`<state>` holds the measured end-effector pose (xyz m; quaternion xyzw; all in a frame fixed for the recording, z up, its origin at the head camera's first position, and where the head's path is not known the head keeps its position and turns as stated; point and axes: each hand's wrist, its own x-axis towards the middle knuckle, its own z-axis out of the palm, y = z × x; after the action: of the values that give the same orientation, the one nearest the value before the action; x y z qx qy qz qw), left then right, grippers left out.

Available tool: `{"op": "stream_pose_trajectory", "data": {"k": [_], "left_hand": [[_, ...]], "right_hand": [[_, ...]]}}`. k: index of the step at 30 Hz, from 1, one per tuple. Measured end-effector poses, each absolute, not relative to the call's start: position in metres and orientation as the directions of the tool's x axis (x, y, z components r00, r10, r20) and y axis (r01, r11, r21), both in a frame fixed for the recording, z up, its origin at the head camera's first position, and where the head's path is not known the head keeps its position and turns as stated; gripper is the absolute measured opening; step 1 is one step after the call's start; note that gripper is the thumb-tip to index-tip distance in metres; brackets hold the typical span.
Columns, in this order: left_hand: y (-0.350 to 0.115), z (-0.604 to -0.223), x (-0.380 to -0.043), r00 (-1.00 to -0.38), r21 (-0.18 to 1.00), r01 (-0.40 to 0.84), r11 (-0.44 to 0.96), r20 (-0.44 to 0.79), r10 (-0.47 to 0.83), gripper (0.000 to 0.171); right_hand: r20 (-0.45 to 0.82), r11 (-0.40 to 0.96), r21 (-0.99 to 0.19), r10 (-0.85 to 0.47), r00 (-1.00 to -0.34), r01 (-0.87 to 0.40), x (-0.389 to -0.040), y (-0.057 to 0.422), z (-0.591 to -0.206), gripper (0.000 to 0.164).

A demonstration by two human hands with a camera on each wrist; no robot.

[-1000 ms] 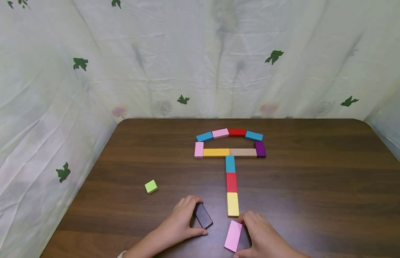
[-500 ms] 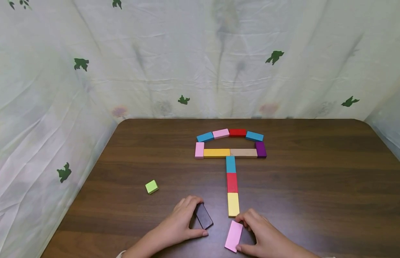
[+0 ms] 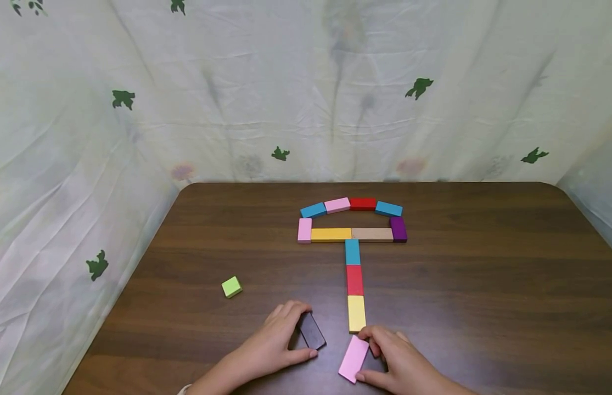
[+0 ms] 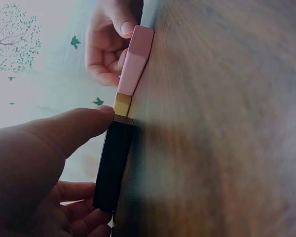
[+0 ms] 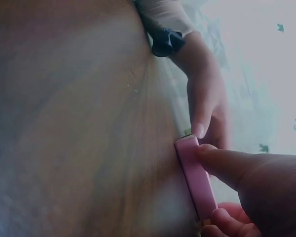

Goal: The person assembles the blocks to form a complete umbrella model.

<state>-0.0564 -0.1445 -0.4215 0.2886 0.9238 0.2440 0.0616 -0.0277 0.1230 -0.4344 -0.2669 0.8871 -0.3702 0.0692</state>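
My left hand (image 3: 273,340) grips a black block (image 3: 312,331) by its two ends, thumb at the near end and fingers at the far one. To the right of it, my right hand (image 3: 394,356) pinches a pink block (image 3: 354,359) between thumb and fingers. This pink block lies slanted just below a light yellow block (image 3: 357,314), its far end close to that block's near end. Above the yellow block run a red block (image 3: 354,280) and a blue block (image 3: 352,252) in one straight column. In the left wrist view the black block (image 4: 113,165) stands near the table surface.
At the column's top, a yellow block (image 3: 331,235) and a tan block (image 3: 372,235) form a bar. Pink, blue, red and purple blocks arch over it. A green block (image 3: 231,287) lies apart at left on the wooden table (image 3: 483,296). A patterned cloth (image 3: 306,93) hangs behind.
The pink block has shifted slightly left and away from me with my right hand. My right thumb has come into view against its near end. The left hand and black block stay put.
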Motion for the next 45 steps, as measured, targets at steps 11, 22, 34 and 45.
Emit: {"op": "stream_pose_trajectory", "data": {"k": [11, 22, 34, 45], "left_hand": [[-0.145, -0.422, -0.056, -0.828, 0.48, 0.506, 0.717, 0.036, 0.56, 0.065], [-0.144, -0.422, -0.056, -0.833, 0.486, 0.485, 0.727, 0.004, 0.553, 0.066], [-0.144, -0.421, -0.056, -0.838, 0.491, 0.472, 0.732, -0.01, 0.546, 0.066], [-0.144, -0.422, -0.056, -0.831, 0.489, 0.497, 0.717, 0.03, 0.556, 0.066]], "right_hand": [[0.107, 0.572, -0.701, -0.507, -0.855, -0.427, -0.03, 0.122, -0.436, 0.039], [0.068, 0.563, -0.73, -0.503, -0.861, -0.387, -0.032, 0.121, -0.436, 0.035], [0.232, 0.526, -0.698, -0.475, -0.849, -0.485, -0.03, 0.12, -0.442, 0.033], [0.255, 0.586, -0.63, -0.464, -0.848, -0.51, -0.032, 0.118, -0.443, 0.046]]}}
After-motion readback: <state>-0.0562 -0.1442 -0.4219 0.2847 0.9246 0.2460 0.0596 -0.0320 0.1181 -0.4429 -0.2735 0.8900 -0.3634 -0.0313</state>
